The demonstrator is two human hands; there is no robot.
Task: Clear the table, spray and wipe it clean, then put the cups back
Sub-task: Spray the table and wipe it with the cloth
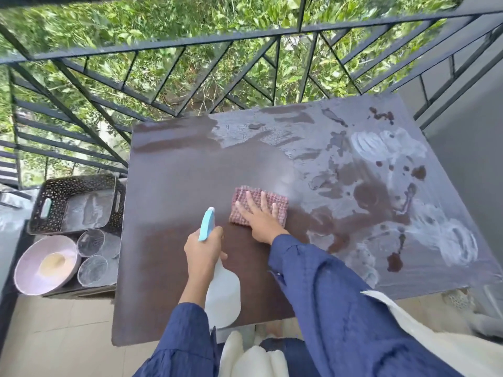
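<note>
— Dark brown table fills the frame's centre, its right half smeared white and stained. And the hands?

— Right hand lies flat, fingers spread, on a pink cloth mid-table. Left hand is clenched around a spray bottle. Two clear cups sit at lower left.

Home balcony or terrace, dark metal railing with slanted bars at the edge; dense green foliage beyond it; pale tiled floor, brown counter, grey wall alongside
</note>
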